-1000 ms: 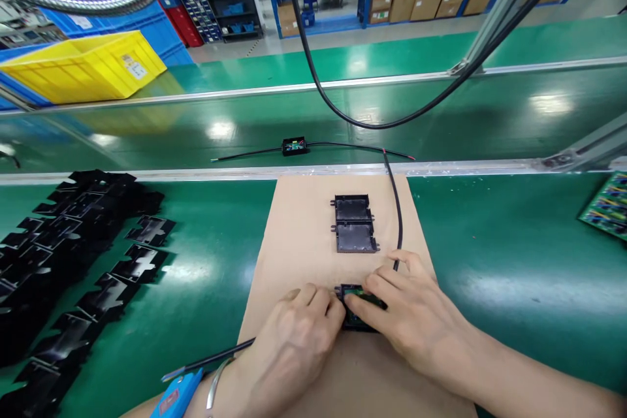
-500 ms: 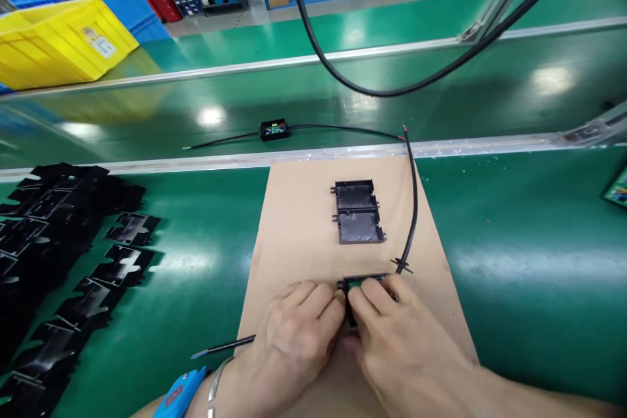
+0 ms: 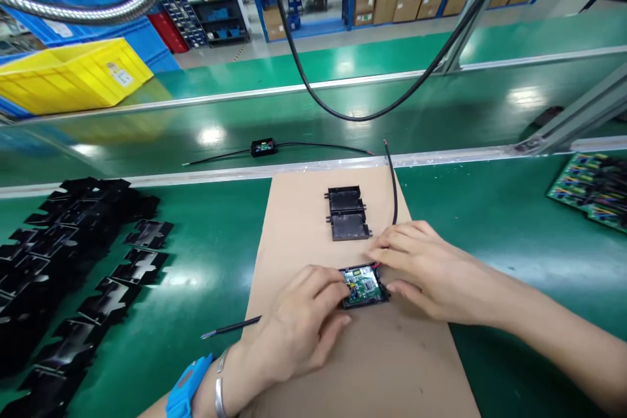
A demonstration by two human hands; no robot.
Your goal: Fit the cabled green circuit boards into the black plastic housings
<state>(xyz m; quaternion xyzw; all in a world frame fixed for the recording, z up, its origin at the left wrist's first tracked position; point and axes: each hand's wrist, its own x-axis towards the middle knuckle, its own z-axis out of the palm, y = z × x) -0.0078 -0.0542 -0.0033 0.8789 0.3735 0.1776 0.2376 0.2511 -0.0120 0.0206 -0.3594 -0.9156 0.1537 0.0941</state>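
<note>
A black plastic case (image 3: 366, 305) with a green circuit board (image 3: 363, 284) inside lies on the cardboard. My left hand (image 3: 306, 320) grips the case's left edge, fingertips over the board's left end. A black cable with bare wire tips (image 3: 230, 328) emerges left of that hand. At the case's upper right, my right hand (image 3: 426, 271) has its fingers bent over another black cable (image 3: 393, 189); the contact is hidden underneath. Red wire (image 3: 376, 265) shows by its fingertips, and its thumb is near the case's right side. Two joined black case halves (image 3: 347, 214) lie open beyond.
Cardboard (image 3: 382, 359) covers part of the green bench. Black plastic pieces (image 3: 68, 228) are piled on the left; circuit boards with wires (image 3: 592, 186) lie on the right. A wired case (image 3: 263, 147) sits behind the metal rail. A black cable (image 3: 357, 119) hangs overhead.
My right hand has moved off the board, up and right to the cable, uncovering the board. My left hand stays at the case's left edge. The camera view has tilted up.
</note>
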